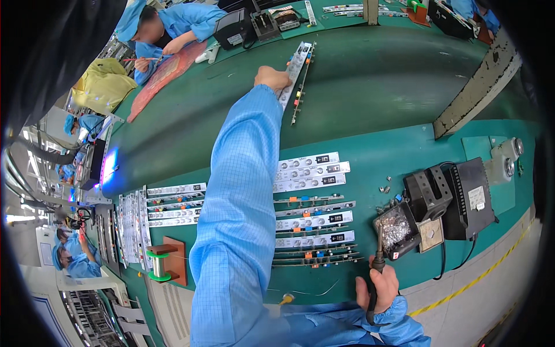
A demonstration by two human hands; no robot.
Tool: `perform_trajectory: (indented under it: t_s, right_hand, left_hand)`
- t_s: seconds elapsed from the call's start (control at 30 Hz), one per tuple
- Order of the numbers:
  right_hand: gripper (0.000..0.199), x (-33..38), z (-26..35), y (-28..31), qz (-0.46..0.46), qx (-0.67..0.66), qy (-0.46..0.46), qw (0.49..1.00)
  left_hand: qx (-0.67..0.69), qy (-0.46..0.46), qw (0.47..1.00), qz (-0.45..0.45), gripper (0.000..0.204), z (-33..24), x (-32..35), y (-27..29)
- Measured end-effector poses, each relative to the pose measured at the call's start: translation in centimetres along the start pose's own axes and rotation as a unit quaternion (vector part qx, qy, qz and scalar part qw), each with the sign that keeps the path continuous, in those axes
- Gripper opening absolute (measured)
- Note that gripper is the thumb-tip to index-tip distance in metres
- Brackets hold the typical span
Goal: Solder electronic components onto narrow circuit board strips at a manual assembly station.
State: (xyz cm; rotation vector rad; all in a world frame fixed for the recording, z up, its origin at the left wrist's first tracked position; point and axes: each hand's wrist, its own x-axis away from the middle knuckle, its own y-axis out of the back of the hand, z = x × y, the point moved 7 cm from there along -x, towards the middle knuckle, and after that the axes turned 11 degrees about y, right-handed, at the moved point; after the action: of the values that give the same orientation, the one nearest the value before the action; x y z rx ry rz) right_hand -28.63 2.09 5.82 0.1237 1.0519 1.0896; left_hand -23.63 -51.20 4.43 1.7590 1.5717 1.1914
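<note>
My left hand [272, 79], at the end of a stretched-out blue sleeve, is closed on a long white circuit board strip [296, 68] over the dark green belt-like surface. Close along its right side lies a second strip [303, 87], edge-on, with orange and yellow parts. Low on the right, my right hand [381, 287] is wrapped around a soldering iron [378, 259]. Its tip end reaches over a tray of silvery solder scraps [396, 226]. Several more circuit board strips [312, 221] lie in a stack of rows on the green mat, partly hidden by my left arm.
Left of my arm stand a solder wire spool [158, 263] and more strips [173, 189]. On the right are a black iron stand [428, 191], a black soldering station [471, 199] and a chipped metal post [477, 87]. A co-worker [167, 29] sits across the belt.
</note>
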Motion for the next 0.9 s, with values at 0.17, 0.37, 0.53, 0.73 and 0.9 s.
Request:
perform_trajectory:
  t_s: [0.17, 0.37, 0.53, 0.73, 0.9]
  right_hand:
    - [0.062, -0.1, 0.1, -0.4, 0.000, -0.009, 0.000, 1.000]
    - [0.064, -0.1, 0.3, -0.4, -0.002, -0.012, -0.003, 1.000]
    - [0.064, 0.2, 0.2, -0.1, -0.002, -0.003, -0.011, 1.000]
    - [0.064, 0.3, 0.0, 0.0, -0.009, -0.007, -0.013, 1.000]
    - [0.061, 0.2, -0.1, -0.5, -0.001, -0.002, 0.011, 1.000]
  left_hand:
    - [0.065, -0.004, 0.997, 0.035, 0.052, 0.0, -3.1, -1.4]
    - [0.057, -0.043, 0.997, 0.010, 0.045, -0.5, -2.7, -0.2]
    - [0.032, -0.064, 0.997, 0.002, 0.041, -4.6, 4.0, 0.2]
    - [-0.096, -0.067, 0.992, -0.054, 0.041, -5.9, 6.6, -1.1]
    - [-0.154, -0.168, 0.971, -0.070, 0.042, -5.6, 6.2, -2.6]
